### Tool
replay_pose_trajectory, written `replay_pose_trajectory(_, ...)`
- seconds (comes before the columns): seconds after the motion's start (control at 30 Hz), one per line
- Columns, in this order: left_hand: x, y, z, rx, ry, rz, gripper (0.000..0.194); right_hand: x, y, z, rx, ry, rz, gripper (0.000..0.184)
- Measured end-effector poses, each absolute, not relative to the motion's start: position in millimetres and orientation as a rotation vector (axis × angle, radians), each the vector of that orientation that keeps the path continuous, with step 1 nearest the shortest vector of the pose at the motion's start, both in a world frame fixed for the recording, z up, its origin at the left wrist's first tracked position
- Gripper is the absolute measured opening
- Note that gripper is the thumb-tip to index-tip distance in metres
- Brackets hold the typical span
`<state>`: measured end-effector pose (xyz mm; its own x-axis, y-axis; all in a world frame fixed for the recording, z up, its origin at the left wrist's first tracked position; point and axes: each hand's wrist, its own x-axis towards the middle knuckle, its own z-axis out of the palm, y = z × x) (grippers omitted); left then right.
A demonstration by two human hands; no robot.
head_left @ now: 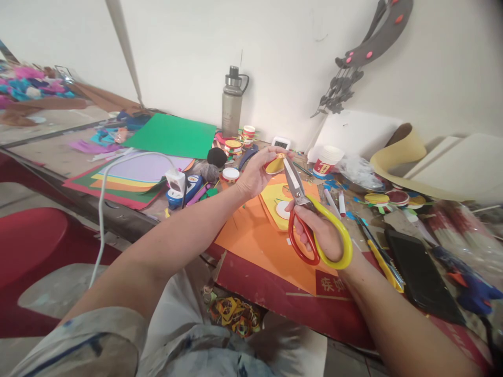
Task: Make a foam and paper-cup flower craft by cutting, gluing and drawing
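Note:
My right hand [320, 230] grips a pair of scissors [297, 191] with one red and one yellow handle loop. The blades point up and away, and they look closed or nearly so. Just left of the tips, my left hand [255, 175] pinches a small yellow paper piece [275, 165] with a reddish patterned edge. Whether the blades touch that piece, I cannot tell. Below both hands lie yellow paper sheets [271, 207] with a white disc [283, 210] on them, on top of a large orange sheet [251, 246].
A grey bottle [231, 107] stands by the wall. Stacked paper cups [328, 159], markers [341, 203], a yellow cutter [385, 267], a black phone [422, 275] and a blue glue gun [467, 283] lie rightward. Leftward are a green sheet [173, 135], a power strip [184, 191] and a white cable [102, 209].

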<state>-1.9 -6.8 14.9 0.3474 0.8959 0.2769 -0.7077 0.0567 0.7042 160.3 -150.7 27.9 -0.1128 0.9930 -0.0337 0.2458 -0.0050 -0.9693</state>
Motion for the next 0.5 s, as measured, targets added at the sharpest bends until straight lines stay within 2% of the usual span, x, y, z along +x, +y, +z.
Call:
replay_pose_trajectory(0.1,-2.1,-4.8,13.4,0.962,0.225,1.255,0.014,159.4,-150.8,27.6,-1.355,-1.482,1.169,0.032)
replay_pose_trajectory(0.37,-6.0,-0.2,15.8,1.045,0.289,1.309,0.019,153.1,-148.7,36.6,-1.298,-1.449,1.277,0.053)
replay_pose_trajectory(0.5,-8.4,-2.9,17.5,1.114,0.261,1.284,0.025,152.3,-153.5,41.1,-1.350,-1.554,1.183,0.056)
